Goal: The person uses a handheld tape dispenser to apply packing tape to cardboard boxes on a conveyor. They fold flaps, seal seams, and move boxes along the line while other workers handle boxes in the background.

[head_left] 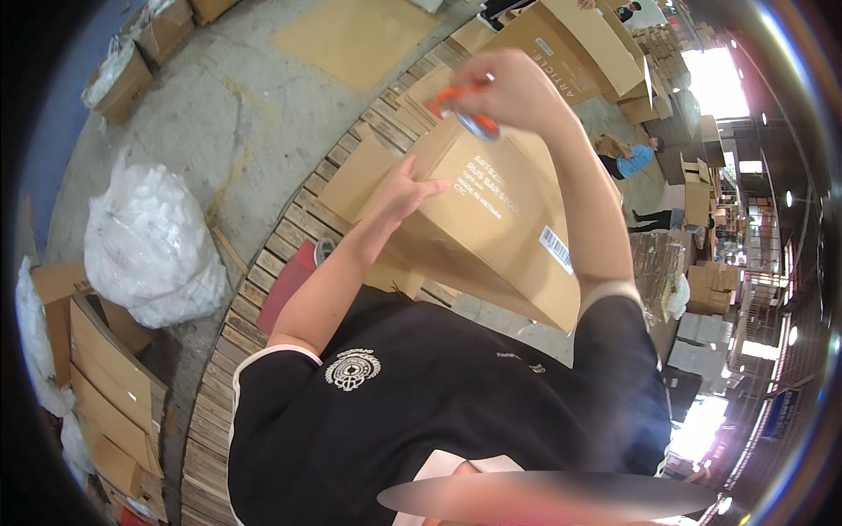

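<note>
My right hand (510, 88) is closed around an orange tape dispenser (460, 98) with a shiny roll, just above the far end of a cardboard box (491, 202). The dispenser is a little blurred. The brown box stands in front of me with white print and a barcode label on its side. My left hand (405, 195) lies against the box's left edge, thumb and forefinger spread apart. Cardboard flaps (355, 175) jut out to the left of the box. Near my left forearm is a dull red object (289, 285), partly hidden.
The box rests on a wooden slatted platform (263, 272). On the concrete floor to the left sits a large white plastic bag (153, 245). Opened cartons (114, 403) stand lower left, and a big carton (561, 66) lies beyond the box. A person in blue (638, 160) works at right.
</note>
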